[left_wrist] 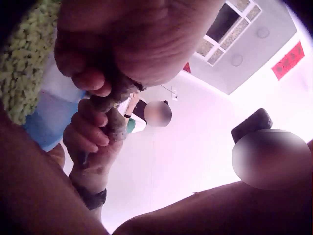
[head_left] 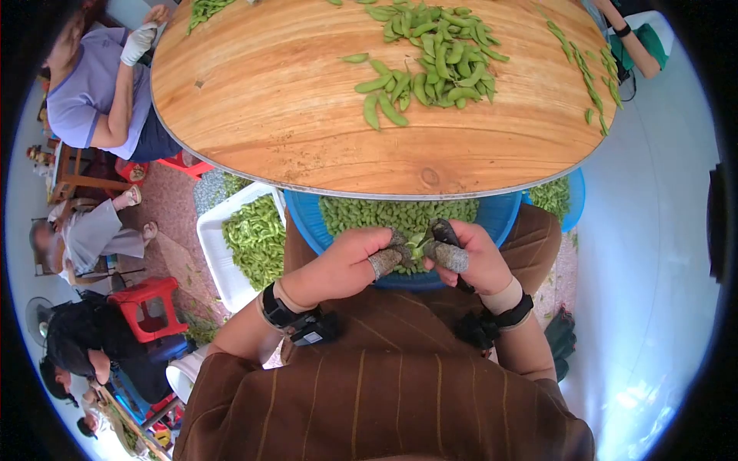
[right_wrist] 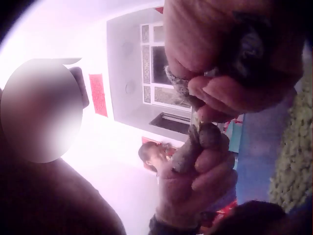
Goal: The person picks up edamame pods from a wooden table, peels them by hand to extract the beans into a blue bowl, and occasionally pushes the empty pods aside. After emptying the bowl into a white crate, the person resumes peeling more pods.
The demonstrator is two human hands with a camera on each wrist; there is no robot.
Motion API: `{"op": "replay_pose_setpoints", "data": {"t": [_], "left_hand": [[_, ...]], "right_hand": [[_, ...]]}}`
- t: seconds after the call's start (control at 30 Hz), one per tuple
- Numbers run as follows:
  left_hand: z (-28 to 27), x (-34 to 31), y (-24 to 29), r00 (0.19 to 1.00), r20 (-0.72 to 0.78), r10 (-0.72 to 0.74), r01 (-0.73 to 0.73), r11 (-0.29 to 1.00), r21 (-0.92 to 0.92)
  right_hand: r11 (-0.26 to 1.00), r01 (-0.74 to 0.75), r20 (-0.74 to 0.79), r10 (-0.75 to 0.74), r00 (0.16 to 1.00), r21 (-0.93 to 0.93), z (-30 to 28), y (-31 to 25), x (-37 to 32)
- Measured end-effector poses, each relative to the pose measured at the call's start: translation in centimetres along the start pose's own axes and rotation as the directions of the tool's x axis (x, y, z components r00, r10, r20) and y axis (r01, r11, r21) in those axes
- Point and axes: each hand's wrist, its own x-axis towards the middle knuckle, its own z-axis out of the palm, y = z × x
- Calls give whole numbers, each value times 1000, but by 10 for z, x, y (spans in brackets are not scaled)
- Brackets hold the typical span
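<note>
Above the blue basin (head_left: pixel 304 223) of shelled green soybeans (head_left: pixel 400 215), my two hands meet fingertip to fingertip. My left hand (head_left: pixel 357 261) pinches a green soybean pod (head_left: pixel 416 247) between thumb and forefinger. From the other side my right hand (head_left: pixel 480 257) pinches the same pod, its fingers also curled round a slim black object (head_left: pixel 443 232) whose kind I cannot tell. Worn grey coverings wrap the thumb and fingertips of both hands. In the left wrist view the right hand (left_wrist: pixel 95 134) faces the left; the pod is mostly hidden by fingers.
A round wooden table (head_left: pixel 292 115) stands just ahead, with a heap of soybean pods (head_left: pixel 442 58) on it. To the left is a white tub (head_left: pixel 215 238) of pods, beside a red stool (head_left: pixel 150 303). Another blue basin (head_left: pixel 576 200) is at right. Other people sit around.
</note>
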Motion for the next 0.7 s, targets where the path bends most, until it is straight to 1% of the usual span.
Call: {"op": "replay_pose_setpoints", "data": {"t": [0.03,0.07,0.1,0.13,0.17,0.2,0.23,0.3,0.33,0.37,0.4,0.43,0.47,0.5,0.53,0.6,0.63,0.67,0.7], "left_hand": [[1,-1,-2,1000,1,1,-1,1000,-2],[2,-2,-6,999,36,7,-7,1000,-23],[3,-3,-8,997,72,14,-11,999,-44],[3,-3,-8,997,73,13,-10,999,-45],[5,-3,-6,994,86,-71,86,979,-185],[5,-3,-5,983,111,-150,178,931,-320],[6,-2,-7,983,112,-148,177,930,-322],[6,-1,-14,948,149,-281,314,757,-573],[6,-1,-17,951,141,-277,306,757,-577],[8,-1,-21,952,130,-276,294,715,-635],[9,-2,-24,953,120,-277,281,668,-689],[8,-2,-26,954,114,-277,276,666,-693],[8,-2,-28,957,111,-268,272,695,-665],[8,-1,-29,959,110,-259,269,724,-636],[8,-1,-29,960,110,-257,266,723,-638],[8,-1,-27,961,107,-254,266,754,-601],[8,-1,-28,962,106,-251,263,755,-601],[8,-1,-29,958,131,-254,281,747,-603],[8,-1,-29,955,152,-255,294,741,-604]], "right_hand": [[995,-1,-5,0,1000,-99,0,1,1],[981,-2,-10,0,1000,-196,0,2,1],[980,-3,-10,1,1000,-197,1,2,2],[977,-22,-20,19,1000,-211,4,3,3],[974,-43,-33,36,999,-223,6,5,3],[974,-44,-36,37,999,-224,7,4,2],[975,-38,-51,28,998,-218,9,3,2],[976,-31,-62,18,998,-218,10,2,2],[959,-35,-157,-10,988,-281,10,1,1],[938,-48,-247,-40,968,-342,10,2,0],[936,-51,-242,-36,970,-347,9,4,0],[876,118,-284,-276,918,-468,9,8,1],[765,262,-291,-502,814,-588,8,11,1],[753,224,-296,-487,822,-619,11,4,-5],[751,222,-294,-487,822,-621,13,-1,-7],[596,255,-58,-454,889,-761,15,-6,-9],[497,311,34,-490,871,-810,12,-1,-7],[492,314,38,-493,869,-812,13,-4,-7],[703,186,-63,-312,948,-687,15,-9,-8]]}}
